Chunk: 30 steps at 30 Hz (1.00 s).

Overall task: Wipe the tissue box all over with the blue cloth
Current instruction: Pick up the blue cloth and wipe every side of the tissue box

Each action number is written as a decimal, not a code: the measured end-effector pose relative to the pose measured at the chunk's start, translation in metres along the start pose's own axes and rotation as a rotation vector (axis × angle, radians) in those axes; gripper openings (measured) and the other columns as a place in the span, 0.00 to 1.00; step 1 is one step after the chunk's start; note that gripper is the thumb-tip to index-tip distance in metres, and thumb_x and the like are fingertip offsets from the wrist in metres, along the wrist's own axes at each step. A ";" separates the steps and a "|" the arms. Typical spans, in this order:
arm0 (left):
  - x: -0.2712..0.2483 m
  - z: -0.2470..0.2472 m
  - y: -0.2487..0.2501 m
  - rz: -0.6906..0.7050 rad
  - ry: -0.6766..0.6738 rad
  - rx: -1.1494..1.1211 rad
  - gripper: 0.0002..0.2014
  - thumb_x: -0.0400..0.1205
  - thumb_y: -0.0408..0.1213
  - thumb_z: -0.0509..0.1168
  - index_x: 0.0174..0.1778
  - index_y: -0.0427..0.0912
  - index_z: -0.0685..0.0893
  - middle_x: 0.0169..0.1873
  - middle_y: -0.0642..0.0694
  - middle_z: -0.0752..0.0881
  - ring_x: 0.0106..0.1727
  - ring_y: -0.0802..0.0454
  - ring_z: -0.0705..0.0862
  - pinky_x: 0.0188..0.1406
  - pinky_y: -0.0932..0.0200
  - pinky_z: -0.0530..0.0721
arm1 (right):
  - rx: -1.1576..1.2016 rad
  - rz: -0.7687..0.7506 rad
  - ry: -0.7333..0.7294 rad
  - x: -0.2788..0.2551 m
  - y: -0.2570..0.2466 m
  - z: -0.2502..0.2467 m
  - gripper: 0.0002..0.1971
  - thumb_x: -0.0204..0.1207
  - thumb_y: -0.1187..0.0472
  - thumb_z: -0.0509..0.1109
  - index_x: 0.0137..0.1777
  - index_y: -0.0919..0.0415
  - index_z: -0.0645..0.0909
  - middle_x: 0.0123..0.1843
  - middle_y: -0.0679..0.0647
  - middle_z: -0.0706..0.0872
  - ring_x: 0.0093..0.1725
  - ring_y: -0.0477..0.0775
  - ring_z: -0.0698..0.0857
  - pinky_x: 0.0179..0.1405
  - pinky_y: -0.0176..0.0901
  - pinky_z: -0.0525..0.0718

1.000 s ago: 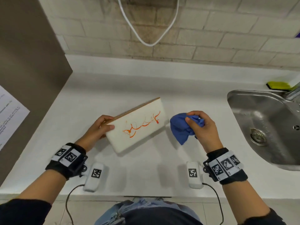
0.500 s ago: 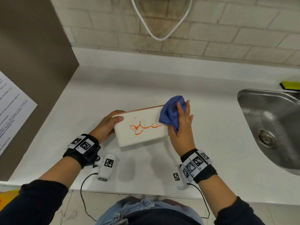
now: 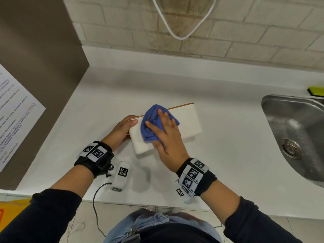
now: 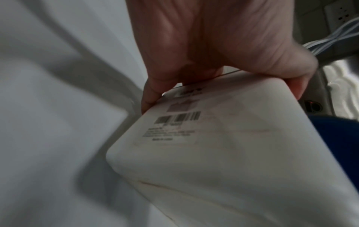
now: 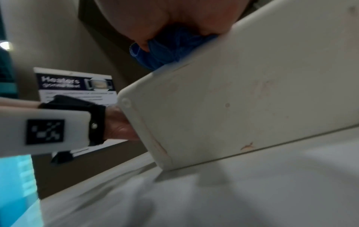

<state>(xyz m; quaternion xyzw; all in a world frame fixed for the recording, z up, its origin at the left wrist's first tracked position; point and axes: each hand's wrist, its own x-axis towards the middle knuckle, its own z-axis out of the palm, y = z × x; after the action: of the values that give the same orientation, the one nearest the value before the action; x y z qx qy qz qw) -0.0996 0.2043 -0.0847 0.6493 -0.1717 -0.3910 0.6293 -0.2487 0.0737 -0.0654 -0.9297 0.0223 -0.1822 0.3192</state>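
Note:
The white tissue box (image 3: 188,122) is tilted on the counter, its wood-coloured lid edge at the back. My left hand (image 3: 122,130) grips its left end, thumb on the upper face and fingers behind; the left wrist view shows that hand (image 4: 213,61) curled round the box's (image 4: 223,145) end by a barcode label. My right hand (image 3: 164,132) lies with straight, spread fingers on the bunched blue cloth (image 3: 152,123), pressing it onto the box's left half. From the right wrist, the blue cloth (image 5: 167,50) sits between my palm and the box (image 5: 242,107).
A steel sink (image 3: 294,134) is sunk into the counter at the right, with a yellow-green sponge (image 3: 316,91) behind it. A brown panel with a printed sheet (image 3: 14,111) walls off the left. A white cable (image 3: 182,23) hangs on the brick wall.
My right hand brought the cloth onto the box's right end, then slid it left across the face. The orange scribble seen earlier no longer shows.

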 end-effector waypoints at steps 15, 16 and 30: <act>0.002 -0.001 -0.004 0.034 -0.033 0.052 0.18 0.61 0.53 0.64 0.44 0.52 0.82 0.37 0.54 0.87 0.39 0.58 0.84 0.42 0.60 0.78 | -0.257 -0.252 -0.081 -0.030 0.069 -0.054 0.20 0.70 0.70 0.59 0.60 0.54 0.79 0.75 0.64 0.71 0.76 0.69 0.63 0.74 0.60 0.66; 0.002 -0.001 -0.003 0.036 -0.048 0.062 0.18 0.61 0.53 0.64 0.45 0.53 0.82 0.36 0.57 0.88 0.39 0.60 0.84 0.41 0.63 0.79 | -0.251 -0.208 -0.031 -0.035 0.077 -0.060 0.21 0.70 0.70 0.58 0.60 0.54 0.78 0.75 0.63 0.70 0.76 0.69 0.63 0.75 0.60 0.65; -0.012 0.004 0.008 -0.030 -0.016 -0.048 0.34 0.68 0.75 0.51 0.53 0.55 0.86 0.55 0.44 0.87 0.61 0.46 0.81 0.65 0.49 0.76 | -0.003 -0.076 -0.071 -0.005 -0.008 0.001 0.24 0.79 0.59 0.57 0.76 0.54 0.65 0.82 0.62 0.55 0.82 0.64 0.44 0.80 0.60 0.42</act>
<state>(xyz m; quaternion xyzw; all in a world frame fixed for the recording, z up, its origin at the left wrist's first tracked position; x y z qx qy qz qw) -0.1081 0.2085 -0.0731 0.6334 -0.1574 -0.4095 0.6374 -0.2536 0.0814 -0.0630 -0.9363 -0.0240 -0.1612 0.3111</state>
